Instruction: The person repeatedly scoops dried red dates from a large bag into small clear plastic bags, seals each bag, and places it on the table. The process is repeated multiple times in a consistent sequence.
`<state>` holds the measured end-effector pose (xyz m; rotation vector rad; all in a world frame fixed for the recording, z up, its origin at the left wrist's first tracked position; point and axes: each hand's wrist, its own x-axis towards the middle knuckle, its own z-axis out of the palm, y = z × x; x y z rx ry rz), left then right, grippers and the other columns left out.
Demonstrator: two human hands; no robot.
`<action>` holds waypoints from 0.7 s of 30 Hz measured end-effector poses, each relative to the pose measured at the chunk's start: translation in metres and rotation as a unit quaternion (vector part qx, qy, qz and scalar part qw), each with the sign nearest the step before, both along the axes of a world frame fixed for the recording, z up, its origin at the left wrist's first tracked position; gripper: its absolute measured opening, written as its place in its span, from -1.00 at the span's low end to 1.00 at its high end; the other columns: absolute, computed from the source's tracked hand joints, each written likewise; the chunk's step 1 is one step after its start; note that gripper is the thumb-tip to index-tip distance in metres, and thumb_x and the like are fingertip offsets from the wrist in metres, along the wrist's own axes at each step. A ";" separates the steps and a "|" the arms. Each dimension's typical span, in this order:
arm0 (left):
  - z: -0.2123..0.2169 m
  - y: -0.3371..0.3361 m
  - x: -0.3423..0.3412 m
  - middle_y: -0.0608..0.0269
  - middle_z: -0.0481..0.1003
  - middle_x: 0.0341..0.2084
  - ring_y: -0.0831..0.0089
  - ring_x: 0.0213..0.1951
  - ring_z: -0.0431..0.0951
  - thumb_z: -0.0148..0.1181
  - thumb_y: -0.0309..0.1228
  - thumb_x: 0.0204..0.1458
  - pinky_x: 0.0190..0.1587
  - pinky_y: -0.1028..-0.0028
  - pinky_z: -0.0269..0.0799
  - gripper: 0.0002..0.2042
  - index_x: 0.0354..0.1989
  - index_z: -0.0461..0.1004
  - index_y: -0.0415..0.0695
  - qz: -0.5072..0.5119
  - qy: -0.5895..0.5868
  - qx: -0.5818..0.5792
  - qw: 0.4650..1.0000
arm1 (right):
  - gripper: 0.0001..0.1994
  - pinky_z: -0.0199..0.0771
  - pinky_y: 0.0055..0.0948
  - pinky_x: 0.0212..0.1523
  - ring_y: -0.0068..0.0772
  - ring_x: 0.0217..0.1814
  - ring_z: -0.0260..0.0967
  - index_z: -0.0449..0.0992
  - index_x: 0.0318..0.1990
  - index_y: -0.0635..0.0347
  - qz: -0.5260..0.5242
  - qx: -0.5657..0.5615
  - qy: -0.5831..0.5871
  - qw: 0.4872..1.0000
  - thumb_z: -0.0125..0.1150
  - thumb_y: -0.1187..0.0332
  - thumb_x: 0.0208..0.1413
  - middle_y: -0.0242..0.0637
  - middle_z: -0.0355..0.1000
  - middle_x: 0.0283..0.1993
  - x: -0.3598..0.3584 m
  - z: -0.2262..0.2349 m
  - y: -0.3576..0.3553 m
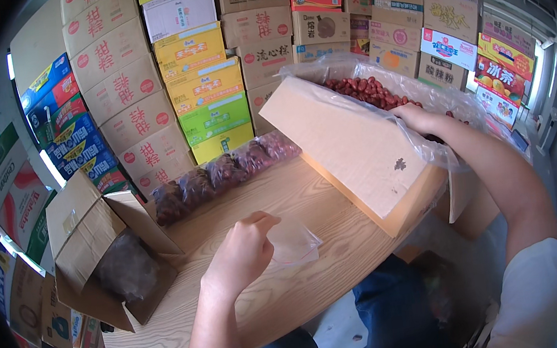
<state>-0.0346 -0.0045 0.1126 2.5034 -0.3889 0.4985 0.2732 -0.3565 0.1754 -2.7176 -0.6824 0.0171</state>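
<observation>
My left hand [245, 249] is closed over the wooden table, pinching the edge of a small clear plastic bag [296, 241]. The bag hangs flat and looks empty. To the right, my right hand [415, 121] reaches over the side of a large open carton [356, 138] lined with clear plastic film [443, 92]. Dark red dried dates [368, 91] fill the carton around that hand. Its fingers are mostly hidden among the dates and the liner, so what they hold does not show.
Along the table's [211, 239] far edge lies a row of filled clear bags of dark red dates [227, 171]. An open cardboard box [84, 228] holding clear plastic bags [129, 268] stands at the left. Stacked cartons [130, 87] form a wall behind the table.
</observation>
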 end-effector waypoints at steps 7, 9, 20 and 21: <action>-0.001 0.000 0.003 -0.06 0.53 -0.21 -0.01 -0.20 0.55 0.00 -0.73 -0.19 -0.10 0.30 0.49 -0.63 -0.14 0.53 -0.30 0.001 0.001 -0.006 1.000 | -0.76 0.41 -0.18 -0.13 -0.04 -0.11 0.47 0.51 -0.21 0.13 -0.005 -0.079 -0.131 0.988 0.29 0.38 -0.09 -0.02 0.51 -0.20 -0.003 0.003 -0.008; -0.003 0.000 0.003 -0.04 0.54 -0.23 0.03 -0.26 0.56 0.00 -0.74 -0.19 -0.16 0.32 0.50 -0.63 -0.15 0.54 -0.29 0.001 -0.012 0.000 1.000 | -0.71 0.43 -0.19 -0.16 -0.07 -0.17 0.48 0.49 -0.26 0.13 0.004 -0.076 -0.131 0.988 0.38 0.36 -0.21 -0.06 0.51 -0.26 -0.003 0.008 -0.006; -0.002 -0.002 0.009 -0.02 0.54 -0.25 0.18 -0.41 0.56 0.00 -0.77 -0.19 -0.32 0.41 0.49 -0.63 -0.16 0.53 -0.29 0.012 -0.052 -0.034 0.998 | -0.67 0.36 -0.50 -0.55 -0.53 -0.43 0.34 0.44 -0.24 0.11 -0.087 0.272 0.040 0.958 0.40 0.41 -0.23 -0.41 0.40 -0.36 -0.024 0.039 -0.014; -0.004 0.000 0.010 -0.02 0.54 -0.24 0.18 -0.41 0.56 0.00 -0.78 -0.19 -0.32 0.41 0.49 -0.63 -0.16 0.53 -0.30 0.009 -0.057 -0.036 0.998 | -0.68 0.35 -0.51 -0.56 -0.54 -0.45 0.32 0.44 -0.24 0.09 -0.084 0.303 0.052 0.948 0.39 0.41 -0.21 -0.42 0.39 -0.37 -0.024 0.042 -0.015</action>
